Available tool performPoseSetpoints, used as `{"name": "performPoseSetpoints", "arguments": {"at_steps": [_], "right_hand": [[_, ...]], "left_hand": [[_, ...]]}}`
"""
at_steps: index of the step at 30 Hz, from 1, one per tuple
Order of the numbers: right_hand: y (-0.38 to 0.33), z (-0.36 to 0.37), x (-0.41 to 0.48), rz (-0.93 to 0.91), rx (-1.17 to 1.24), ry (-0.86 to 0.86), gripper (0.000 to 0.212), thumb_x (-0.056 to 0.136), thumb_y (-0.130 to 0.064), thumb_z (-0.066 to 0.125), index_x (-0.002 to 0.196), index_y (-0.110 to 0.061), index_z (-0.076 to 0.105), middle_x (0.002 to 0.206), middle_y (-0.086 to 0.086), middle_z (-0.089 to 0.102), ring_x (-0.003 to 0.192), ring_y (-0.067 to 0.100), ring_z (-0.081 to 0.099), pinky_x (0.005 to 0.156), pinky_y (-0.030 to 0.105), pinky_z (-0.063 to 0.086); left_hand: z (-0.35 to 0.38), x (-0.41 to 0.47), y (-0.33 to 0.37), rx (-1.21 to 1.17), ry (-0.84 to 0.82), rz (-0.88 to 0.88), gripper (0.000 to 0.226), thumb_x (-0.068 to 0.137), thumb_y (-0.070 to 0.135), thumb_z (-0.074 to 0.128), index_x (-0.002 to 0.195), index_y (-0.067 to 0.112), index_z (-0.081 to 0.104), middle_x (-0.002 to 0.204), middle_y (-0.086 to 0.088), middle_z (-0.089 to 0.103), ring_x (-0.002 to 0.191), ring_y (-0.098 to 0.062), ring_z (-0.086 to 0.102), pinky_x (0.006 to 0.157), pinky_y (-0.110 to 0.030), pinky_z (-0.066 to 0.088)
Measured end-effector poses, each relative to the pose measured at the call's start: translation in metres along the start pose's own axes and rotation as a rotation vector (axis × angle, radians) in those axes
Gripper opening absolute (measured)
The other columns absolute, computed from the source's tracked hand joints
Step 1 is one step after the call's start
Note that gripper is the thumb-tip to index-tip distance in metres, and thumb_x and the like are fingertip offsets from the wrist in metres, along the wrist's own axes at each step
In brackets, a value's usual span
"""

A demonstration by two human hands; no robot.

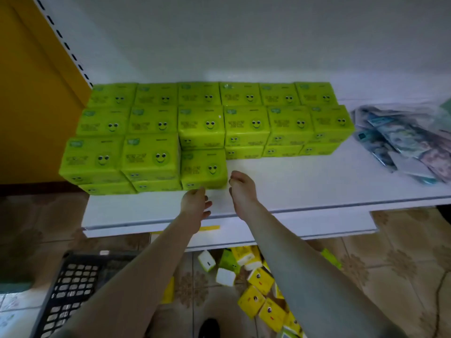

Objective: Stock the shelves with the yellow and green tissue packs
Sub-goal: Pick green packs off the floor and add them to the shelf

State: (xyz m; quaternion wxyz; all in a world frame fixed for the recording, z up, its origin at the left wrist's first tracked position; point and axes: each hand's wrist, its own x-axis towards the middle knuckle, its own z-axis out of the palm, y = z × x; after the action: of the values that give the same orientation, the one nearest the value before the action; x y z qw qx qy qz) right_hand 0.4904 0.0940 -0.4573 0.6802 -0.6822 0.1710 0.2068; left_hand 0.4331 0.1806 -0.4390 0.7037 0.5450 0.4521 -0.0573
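**Single green pack at the front of the shelf, both hands beside it**

The white shelf [292,191] carries green tissue packs [246,123] in three rows, most stacked two high, running from the yellow side panel [31,93] toward the right. Each pack lies flat, its smiling-face print up and upright to the viewer, with the long axis left to right along the shelf.

In the front row, just right of two double stacks, a single green pack [203,169] sits one layer high, aligned the same way. The left hand [195,203] is at its front lower edge, fingers loosely bent and gripping nothing. The right hand [242,189] is just beside the pack's right end, fingers drawn together with tips toward it; whether they touch it cannot be told, and they hold nothing.

A clear bag of dark packets [400,140] lies at the shelf's right. On the tiled floor below, yellow tissue packs [258,281] lie scattered at mixed angles beside a black basket [73,284].
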Motion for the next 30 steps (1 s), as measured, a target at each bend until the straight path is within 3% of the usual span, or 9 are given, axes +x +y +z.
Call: {"name": "performPoseSetpoints", "arguments": {"at_steps": [3, 7, 11, 15, 19, 20, 24, 30], "right_hand": [[0.002, -0.042, -0.028, 0.043, 0.142, 0.047, 0.021, 0.091, 0.004, 0.044, 0.097, -0.009, 0.059, 0.08, 0.005, 0.053, 0.072, 0.018, 0.046, 0.062, 0.024, 0.037], [0.018, -0.13, -0.071, 0.103, 0.268, 0.107, 0.015, 0.092, 0.002, 0.048, 0.099, -0.006, 0.058, 0.084, 0.006, 0.062, 0.079, 0.018, 0.06, 0.069, 0.024, 0.047], [0.077, -0.235, -0.112, 0.183, 0.307, 0.253, 0.014, 0.093, -0.001, 0.048, 0.088, -0.01, 0.057, 0.081, 0.007, 0.062, 0.074, 0.017, 0.06, 0.068, 0.027, 0.046], [0.16, -0.331, -0.145, 0.304, 0.344, 0.457, 0.011, 0.095, -0.004, 0.047, 0.103, -0.004, 0.054, 0.086, 0.013, 0.059, 0.075, 0.02, 0.058, 0.065, 0.027, 0.045], [0.252, -0.389, -0.156, 0.419, 0.363, 0.592, 0.028, 0.095, -0.001, 0.044, 0.12, 0.009, 0.051, 0.09, 0.025, 0.061, 0.08, 0.032, 0.062, 0.074, 0.036, 0.05], [0.277, -0.397, -0.156, 0.442, 0.362, 0.62, 0.028, 0.094, 0.0, 0.045, 0.119, 0.009, 0.052, 0.084, 0.022, 0.061, 0.074, 0.03, 0.061, 0.069, 0.034, 0.048], [0.383, -0.414, -0.144, 0.546, 0.332, 0.669, 0.013, 0.093, -0.001, 0.046, 0.089, -0.007, 0.057, 0.069, 0.008, 0.056, 0.06, 0.015, 0.049, 0.058, 0.025, 0.038], [0.542, -0.415, -0.104, 0.621, 0.226, 0.713, 0.019, 0.085, -0.007, 0.053, 0.067, -0.009, 0.059, 0.064, 0.007, 0.054, 0.066, 0.02, 0.049, 0.061, 0.027, 0.038]], "left_hand": [[0.015, -0.024, -0.016, -0.017, -0.013, 0.004, 0.016, 0.099, 0.018, 0.041, 0.106, 0.007, 0.05, 0.09, -0.012, 0.057, 0.078, -0.023, 0.058, 0.066, -0.032, 0.044], [0.047, -0.059, -0.057, 0.07, -0.13, -0.027, 0.013, 0.097, 0.017, 0.044, 0.102, 0.009, 0.052, 0.084, -0.007, 0.061, 0.073, -0.016, 0.06, 0.063, -0.028, 0.045], [0.078, -0.087, -0.131, 0.149, -0.184, -0.091, 0.01, 0.097, 0.016, 0.045, 0.097, 0.01, 0.053, 0.079, -0.006, 0.061, 0.07, -0.017, 0.06, 0.063, -0.027, 0.043], [0.111, -0.1, -0.227, 0.282, -0.206, -0.174, 0.012, 0.096, 0.016, 0.045, 0.1, 0.009, 0.054, 0.077, -0.004, 0.06, 0.054, -0.01, 0.063, 0.058, -0.025, 0.043], [0.139, -0.096, -0.326, 0.397, -0.255, -0.284, 0.016, 0.098, 0.022, 0.044, 0.089, 0.013, 0.054, 0.078, -0.002, 0.059, 0.069, -0.011, 0.059, 0.064, -0.026, 0.041], [0.144, -0.093, -0.351, 0.429, -0.267, -0.299, 0.016, 0.098, 0.022, 0.045, 0.088, 0.014, 0.054, 0.079, -0.001, 0.059, 0.071, -0.011, 0.058, 0.064, -0.026, 0.041], [0.155, -0.058, -0.453, 0.598, -0.299, -0.284, 0.022, 0.095, 0.014, 0.048, 0.074, 0.012, 0.054, 0.074, -0.006, 0.056, 0.065, -0.016, 0.053, 0.057, -0.026, 0.037], [0.16, 0.029, -0.593, 0.795, -0.321, -0.246, 0.033, 0.09, 0.009, 0.051, 0.058, 0.013, 0.043, 0.053, -0.004, 0.043, 0.052, -0.018, 0.039, 0.052, -0.024, 0.027]]}}
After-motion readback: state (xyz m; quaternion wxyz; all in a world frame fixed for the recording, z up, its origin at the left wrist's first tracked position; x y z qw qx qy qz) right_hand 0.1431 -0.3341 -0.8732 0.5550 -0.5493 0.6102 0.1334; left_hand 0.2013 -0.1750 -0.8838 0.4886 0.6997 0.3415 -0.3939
